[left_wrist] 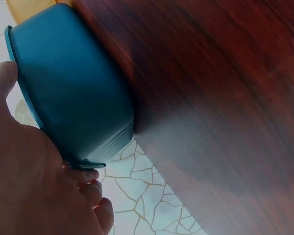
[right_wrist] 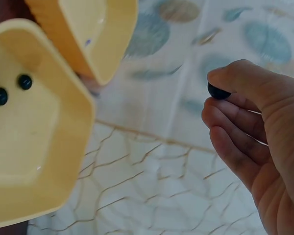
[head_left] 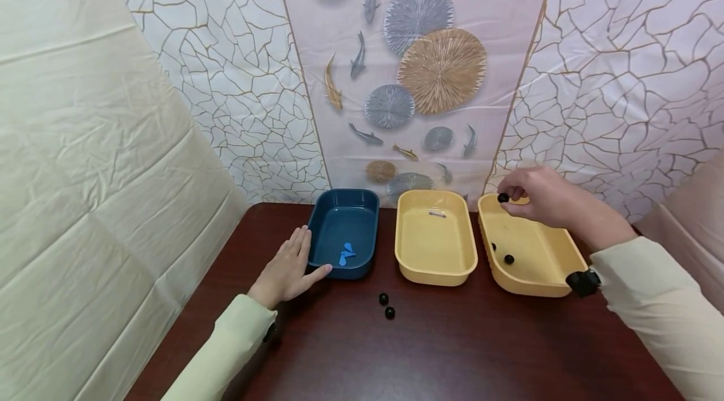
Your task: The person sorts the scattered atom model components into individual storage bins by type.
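High over the back of the right yellow tray [head_left: 526, 285], my right hand [head_left: 543, 195] pinches a small black ball [head_left: 503, 198] between thumb and fingers. The same ball [right_wrist: 218, 91] shows at the fingertips in the right wrist view, apart from the tray. Inside that tray lie two more black balls [right_wrist: 12, 89]. My left hand [head_left: 285, 272] rests along the left side of the dark blue tray [head_left: 355, 272], fingers extended and thumb at its near rim. Several small blue drop-shaped pieces [head_left: 346, 253] lie in the blue tray.
Between those trays stands another yellow tray [head_left: 435, 276] holding a tiny pale stick [head_left: 437, 214]. Two loose black balls [head_left: 387, 306] sit on the dark wooden table [head_left: 430, 351] in front. A patterned cloth wall [head_left: 396, 156] rises right behind the trays.
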Tool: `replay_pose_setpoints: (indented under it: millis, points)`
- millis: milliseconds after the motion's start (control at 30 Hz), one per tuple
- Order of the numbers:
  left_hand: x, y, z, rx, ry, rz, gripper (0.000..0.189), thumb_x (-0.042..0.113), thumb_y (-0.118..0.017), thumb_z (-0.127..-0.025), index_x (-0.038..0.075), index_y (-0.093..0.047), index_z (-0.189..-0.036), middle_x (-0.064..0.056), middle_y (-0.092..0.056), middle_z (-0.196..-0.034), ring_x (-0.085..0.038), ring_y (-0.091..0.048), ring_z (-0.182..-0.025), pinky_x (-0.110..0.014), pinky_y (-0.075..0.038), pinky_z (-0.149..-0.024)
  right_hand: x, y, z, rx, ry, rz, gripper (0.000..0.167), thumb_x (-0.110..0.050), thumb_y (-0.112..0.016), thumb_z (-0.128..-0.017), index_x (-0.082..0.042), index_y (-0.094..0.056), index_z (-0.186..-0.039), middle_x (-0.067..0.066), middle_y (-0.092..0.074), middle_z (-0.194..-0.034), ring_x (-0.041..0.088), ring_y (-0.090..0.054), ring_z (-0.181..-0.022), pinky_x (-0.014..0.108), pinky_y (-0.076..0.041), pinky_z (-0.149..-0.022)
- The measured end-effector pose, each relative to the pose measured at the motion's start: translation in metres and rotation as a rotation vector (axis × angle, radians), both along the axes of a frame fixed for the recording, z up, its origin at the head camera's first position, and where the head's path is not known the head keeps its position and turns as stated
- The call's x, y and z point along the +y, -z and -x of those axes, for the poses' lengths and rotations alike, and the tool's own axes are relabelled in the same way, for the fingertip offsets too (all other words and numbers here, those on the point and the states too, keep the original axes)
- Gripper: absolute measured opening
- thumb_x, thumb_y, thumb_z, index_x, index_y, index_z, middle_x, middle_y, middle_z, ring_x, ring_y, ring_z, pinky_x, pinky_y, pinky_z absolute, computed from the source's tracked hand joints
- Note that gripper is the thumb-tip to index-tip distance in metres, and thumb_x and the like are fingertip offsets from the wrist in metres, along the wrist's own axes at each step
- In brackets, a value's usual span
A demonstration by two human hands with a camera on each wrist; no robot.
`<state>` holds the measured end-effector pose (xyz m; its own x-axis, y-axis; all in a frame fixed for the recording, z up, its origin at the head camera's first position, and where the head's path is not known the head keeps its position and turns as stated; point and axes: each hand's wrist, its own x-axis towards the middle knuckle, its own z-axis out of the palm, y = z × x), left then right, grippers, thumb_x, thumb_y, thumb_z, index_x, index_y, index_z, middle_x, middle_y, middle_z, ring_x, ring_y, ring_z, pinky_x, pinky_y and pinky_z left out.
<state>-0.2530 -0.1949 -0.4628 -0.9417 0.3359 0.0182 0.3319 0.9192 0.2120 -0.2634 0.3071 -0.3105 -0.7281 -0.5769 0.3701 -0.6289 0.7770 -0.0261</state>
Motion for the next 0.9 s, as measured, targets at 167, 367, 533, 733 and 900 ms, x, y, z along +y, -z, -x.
replay_pose_setpoints:
  millis: [167,367,533,733,900]
  points:
    - [0.0,0.0,0.0,-0.004,-0.002,-0.002,0.099,0.064,-0.05,-0.103,-0.005,-0.018,-0.166,-0.023,-0.016,-0.176,-0.043,-0.016,-0.164,-0.057,-0.021,-0.133,0.019,0.011,0.008,-0.087,0.084,0.006,0.009,-0.007,-0.083,-0.084,-0.009,-0.077,-0.09,-0.002,-0.075,-0.082,0.013,-0.069,-0.075,0.034,-0.06,-0.068]
    - [-0.001,0.002,0.0,0.002,0.002,-0.008,0.1,0.064,-0.051,-0.102,-0.005,-0.018,-0.166,-0.024,-0.016,-0.176,-0.044,-0.016,-0.164,-0.057,-0.021,-0.133,0.038,0.03,0.011,-0.18,0.167,0.008,0.014,-0.011,-0.082,-0.086,-0.003,-0.077,-0.096,-0.001,-0.076,-0.081,0.015,-0.071,-0.075,0.036,-0.059,-0.068]
    - [0.0,0.001,0.001,-0.003,0.001,-0.005,0.099,0.063,-0.05,-0.103,-0.006,-0.018,-0.166,-0.024,-0.017,-0.176,-0.044,-0.016,-0.164,-0.057,-0.022,-0.133,0.053,0.057,0.015,-0.221,0.174,0.012,0.012,-0.012,-0.082,-0.086,-0.004,-0.076,-0.094,-0.003,-0.075,-0.08,0.014,-0.07,-0.075,0.032,-0.058,-0.066]
    - [0.0,-0.001,-0.001,0.0,0.011,-0.009,0.099,0.063,-0.051,-0.103,-0.007,-0.017,-0.166,-0.025,-0.017,-0.175,-0.044,-0.016,-0.164,-0.057,-0.021,-0.133,0.063,0.093,0.017,-0.294,0.185,0.066,0.01,-0.009,-0.082,-0.085,-0.005,-0.076,-0.091,-0.003,-0.075,-0.079,0.011,-0.068,-0.073,0.031,-0.057,-0.066]
    - [-0.001,-0.002,-0.002,0.005,0.02,-0.027,0.098,0.061,-0.052,-0.104,-0.008,-0.018,-0.165,-0.027,-0.017,-0.175,-0.044,-0.017,-0.164,-0.057,-0.021,-0.133,0.065,0.118,0.017,-0.372,0.181,0.076,0.012,-0.009,-0.083,-0.085,-0.004,-0.076,-0.093,-0.001,-0.073,-0.082,0.009,-0.066,-0.076,0.03,-0.056,-0.068]
